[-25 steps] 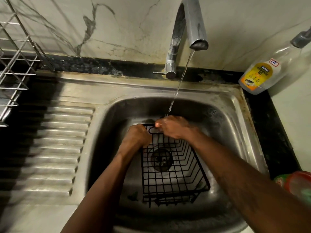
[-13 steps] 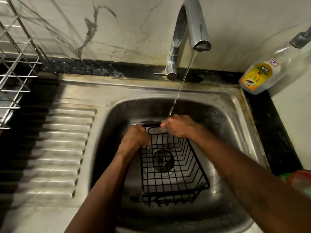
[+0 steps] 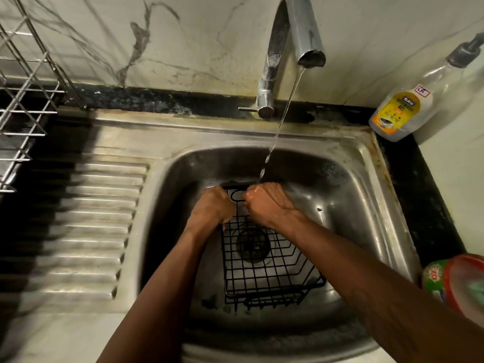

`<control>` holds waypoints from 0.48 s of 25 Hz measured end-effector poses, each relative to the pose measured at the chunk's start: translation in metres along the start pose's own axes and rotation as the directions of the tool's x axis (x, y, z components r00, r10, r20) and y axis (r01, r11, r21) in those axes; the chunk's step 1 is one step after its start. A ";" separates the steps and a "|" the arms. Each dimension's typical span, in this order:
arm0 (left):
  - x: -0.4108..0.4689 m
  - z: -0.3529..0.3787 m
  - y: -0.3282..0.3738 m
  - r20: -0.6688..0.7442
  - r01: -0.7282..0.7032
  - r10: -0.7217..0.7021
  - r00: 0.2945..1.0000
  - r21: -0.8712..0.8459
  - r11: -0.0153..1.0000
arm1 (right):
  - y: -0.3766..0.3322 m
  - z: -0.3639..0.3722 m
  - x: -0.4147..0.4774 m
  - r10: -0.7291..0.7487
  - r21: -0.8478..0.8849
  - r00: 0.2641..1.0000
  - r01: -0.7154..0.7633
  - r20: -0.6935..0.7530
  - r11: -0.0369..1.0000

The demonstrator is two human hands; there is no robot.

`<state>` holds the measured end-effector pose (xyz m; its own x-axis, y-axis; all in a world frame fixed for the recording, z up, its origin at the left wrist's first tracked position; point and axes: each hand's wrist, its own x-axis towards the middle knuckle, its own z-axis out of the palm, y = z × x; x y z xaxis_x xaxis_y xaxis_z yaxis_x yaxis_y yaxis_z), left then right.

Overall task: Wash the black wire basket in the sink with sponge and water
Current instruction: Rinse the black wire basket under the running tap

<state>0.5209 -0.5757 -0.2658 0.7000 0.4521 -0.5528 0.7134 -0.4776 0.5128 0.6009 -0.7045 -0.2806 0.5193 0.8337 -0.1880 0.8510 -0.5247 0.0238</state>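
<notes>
Black wire basket [image 3: 264, 268] lies in sink [image 3: 366, 195] basin, over drain [image 3: 252, 244]. Left hand [image 3: 213, 205] and right hand [image 3: 264, 203] both grip its far rim under water stream [image 3: 282, 113]. Rinsing underway, I judge; sponge not seen.

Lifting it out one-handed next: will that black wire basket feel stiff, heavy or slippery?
Probably stiff: the black wire basket shows straight, unbent bars. Likely light, mostly open wire. Perhaps slippery: the water stream wets its rim.
</notes>
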 end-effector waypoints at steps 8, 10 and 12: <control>-0.005 0.011 0.010 -0.047 0.004 -0.007 0.999 -0.049 0.999 | -0.018 0.011 0.012 0.218 0.126 0.899 -0.284 0.380 0.950; -0.005 0.010 0.011 -0.049 0.012 -0.018 0.999 -0.111 0.994 | -0.016 0.009 0.018 0.189 0.581 0.854 -0.476 0.484 0.661; -0.004 0.005 0.012 -0.018 0.028 -0.032 0.999 -0.198 0.980 | -0.017 0.002 0.007 0.192 0.802 0.807 -0.584 0.558 0.124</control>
<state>0.5263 -0.5869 -0.2607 0.6773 0.4803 -0.5573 0.7249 -0.3063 0.6170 0.5900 -0.6904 -0.2845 0.5386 0.4756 -0.6955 -0.2611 -0.6906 -0.6745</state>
